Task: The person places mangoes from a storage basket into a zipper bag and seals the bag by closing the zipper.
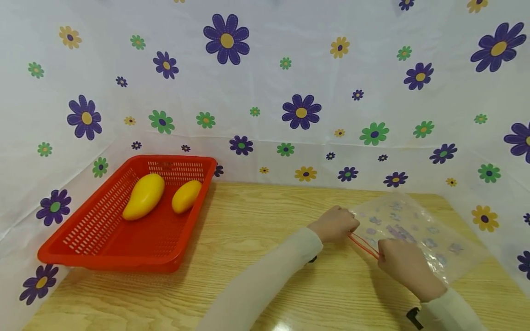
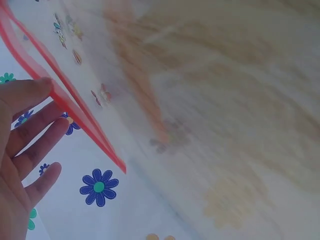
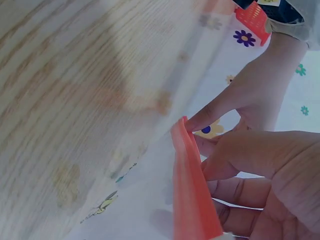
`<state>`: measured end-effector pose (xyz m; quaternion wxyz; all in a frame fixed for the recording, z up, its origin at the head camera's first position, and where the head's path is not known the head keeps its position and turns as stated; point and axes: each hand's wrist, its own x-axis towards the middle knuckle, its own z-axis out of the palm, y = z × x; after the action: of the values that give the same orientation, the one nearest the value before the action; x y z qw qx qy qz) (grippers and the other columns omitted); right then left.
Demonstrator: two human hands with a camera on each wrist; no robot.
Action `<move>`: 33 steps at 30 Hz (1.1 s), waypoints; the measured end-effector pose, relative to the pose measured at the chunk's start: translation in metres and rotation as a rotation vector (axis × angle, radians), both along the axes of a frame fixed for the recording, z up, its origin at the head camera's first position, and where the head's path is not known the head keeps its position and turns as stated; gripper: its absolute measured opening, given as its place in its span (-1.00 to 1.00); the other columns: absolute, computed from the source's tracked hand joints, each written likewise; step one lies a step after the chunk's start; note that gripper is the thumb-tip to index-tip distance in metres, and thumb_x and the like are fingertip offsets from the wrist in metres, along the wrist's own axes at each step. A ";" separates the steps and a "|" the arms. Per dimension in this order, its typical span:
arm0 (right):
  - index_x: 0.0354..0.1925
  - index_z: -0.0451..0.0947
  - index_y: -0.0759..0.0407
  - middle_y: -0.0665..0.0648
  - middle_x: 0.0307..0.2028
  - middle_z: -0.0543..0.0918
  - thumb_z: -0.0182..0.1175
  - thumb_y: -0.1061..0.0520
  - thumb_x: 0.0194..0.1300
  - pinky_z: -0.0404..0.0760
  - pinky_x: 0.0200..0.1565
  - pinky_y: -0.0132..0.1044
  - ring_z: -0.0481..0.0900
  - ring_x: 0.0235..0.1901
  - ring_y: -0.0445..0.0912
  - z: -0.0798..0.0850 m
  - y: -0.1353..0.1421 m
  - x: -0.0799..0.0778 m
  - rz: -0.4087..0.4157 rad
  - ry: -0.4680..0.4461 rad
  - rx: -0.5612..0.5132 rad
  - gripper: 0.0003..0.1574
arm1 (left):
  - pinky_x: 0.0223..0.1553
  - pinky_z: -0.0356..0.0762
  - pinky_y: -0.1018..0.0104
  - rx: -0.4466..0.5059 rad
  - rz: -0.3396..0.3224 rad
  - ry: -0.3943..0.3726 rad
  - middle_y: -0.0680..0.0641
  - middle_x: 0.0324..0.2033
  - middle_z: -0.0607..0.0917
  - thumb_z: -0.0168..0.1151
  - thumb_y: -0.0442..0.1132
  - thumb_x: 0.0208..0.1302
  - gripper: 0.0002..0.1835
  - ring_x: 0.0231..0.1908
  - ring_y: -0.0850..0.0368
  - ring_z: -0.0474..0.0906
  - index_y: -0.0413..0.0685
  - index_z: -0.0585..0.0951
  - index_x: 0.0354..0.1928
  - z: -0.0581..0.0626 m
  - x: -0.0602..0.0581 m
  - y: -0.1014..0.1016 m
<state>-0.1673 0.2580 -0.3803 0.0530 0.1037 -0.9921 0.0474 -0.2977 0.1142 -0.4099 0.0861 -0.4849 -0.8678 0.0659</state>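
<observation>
A clear plastic zip bag (image 1: 418,225) printed with small pale and purple pictures lies toward the right of the table, its red zip edge (image 1: 364,246) facing the person. My left hand (image 1: 335,224) pinches that edge at its far end. Nearer the front, my right hand (image 1: 403,265) grips the other end. Between the hands the edge shows as two red strips slightly apart. In the left wrist view, thumb and fingers close on the red strip (image 2: 75,106). The right wrist view shows both hands along the strip (image 3: 195,195), and the table's wood grain shows through the film.
A red plastic basket (image 1: 178,257) with slotted sides stands at the left of the wooden table (image 1: 256,216). In it lie a large yellow mango (image 1: 145,196) and a smaller yellow fruit (image 1: 186,196). White flower-printed cloth (image 1: 265,82) walls the back and both sides.
</observation>
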 end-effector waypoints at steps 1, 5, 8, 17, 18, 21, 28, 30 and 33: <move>-0.70 0.28 0.06 -0.05 -0.73 0.28 0.13 0.36 -0.11 0.12 -0.66 -0.37 0.18 -0.69 -0.19 0.000 0.000 0.000 0.007 0.024 0.001 -0.71 | 0.04 0.44 0.36 0.005 -0.003 0.006 0.25 -0.40 0.63 0.12 -0.15 0.31 -0.90 -0.29 0.35 0.54 0.22 0.61 -0.33 0.001 0.000 -0.001; -0.72 0.25 0.06 -0.05 -0.74 0.23 0.12 0.38 -0.12 0.06 -0.65 -0.38 0.12 -0.69 -0.20 0.001 0.000 0.000 0.014 0.068 -0.010 -0.68 | 0.08 0.46 0.32 0.009 -0.016 0.028 0.24 -0.42 0.66 0.10 -0.13 0.34 -0.89 -0.33 0.37 0.57 0.19 0.61 -0.32 0.004 0.001 -0.007; -0.72 0.25 0.05 -0.04 -0.74 0.21 0.13 0.38 -0.11 0.04 -0.65 -0.39 0.10 -0.69 -0.20 0.002 0.000 0.001 0.014 0.068 -0.012 -0.67 | 0.08 0.46 0.33 0.006 -0.019 0.018 0.23 -0.40 0.67 0.06 -0.13 0.36 -0.86 -0.32 0.37 0.58 0.18 0.61 -0.30 0.007 0.004 -0.010; -0.66 0.34 0.07 -0.04 -0.71 0.32 0.18 0.34 -0.01 0.12 -0.65 -0.37 0.18 -0.70 -0.19 0.008 -0.001 0.005 0.012 0.027 -0.010 -0.72 | 0.07 0.44 0.34 0.009 -0.039 0.028 0.22 -0.37 0.67 0.01 -0.13 0.39 -0.84 -0.29 0.37 0.58 0.17 0.59 -0.26 0.016 0.010 -0.016; -0.65 0.38 0.07 -0.04 -0.70 0.35 0.20 0.32 0.00 0.14 -0.66 -0.37 0.19 -0.70 -0.20 0.009 -0.001 0.006 0.010 0.022 -0.008 -0.74 | 0.07 0.44 0.35 0.009 -0.042 0.036 0.22 -0.36 0.67 0.01 -0.13 0.39 -0.85 -0.28 0.37 0.58 0.18 0.59 -0.26 0.016 0.010 -0.017; -0.57 0.44 0.10 -0.03 -0.66 0.46 0.30 0.22 0.03 0.20 -0.68 -0.37 0.23 -0.71 -0.20 0.009 -0.001 0.010 0.016 0.029 0.008 -0.80 | 0.06 0.44 0.36 0.008 -0.046 0.048 0.23 -0.35 0.67 0.00 -0.12 0.39 -0.84 -0.27 0.37 0.58 0.20 0.60 -0.23 0.017 0.012 -0.019; -0.44 0.42 0.15 -0.07 -0.70 0.37 0.54 -0.04 -0.27 0.15 -0.73 -0.43 0.19 -0.77 -0.25 -0.001 0.003 0.024 0.083 0.221 0.125 -0.46 | 0.10 0.42 0.34 0.008 -0.036 0.031 0.22 -0.27 0.69 -0.01 -0.12 0.40 -0.83 -0.20 0.37 0.59 0.19 0.60 -0.17 0.020 0.014 -0.023; -0.43 0.39 0.15 -0.07 -0.70 0.35 0.57 -0.04 -0.34 0.12 -0.74 -0.44 0.17 -0.78 -0.25 -0.003 0.003 0.027 0.093 0.237 0.148 -0.39 | 0.09 0.42 0.35 0.014 -0.036 0.035 0.22 -0.27 0.69 0.00 -0.11 0.40 -0.83 -0.21 0.37 0.59 0.19 0.60 -0.18 0.020 0.013 -0.025; -0.41 0.38 0.15 -0.04 -0.68 0.38 0.59 0.01 -0.39 0.14 -0.74 -0.43 0.21 -0.78 -0.23 -0.005 0.002 0.029 0.095 0.236 0.159 -0.36 | 0.07 0.43 0.35 0.022 -0.036 0.036 0.23 -0.29 0.69 0.00 -0.12 0.40 -0.84 -0.24 0.38 0.58 0.19 0.60 -0.20 0.019 0.013 -0.027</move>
<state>-0.1386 0.2605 -0.3852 0.1587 0.1593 -0.9735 -0.0413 -0.2847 0.0876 -0.3911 0.1080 -0.4982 -0.8580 0.0634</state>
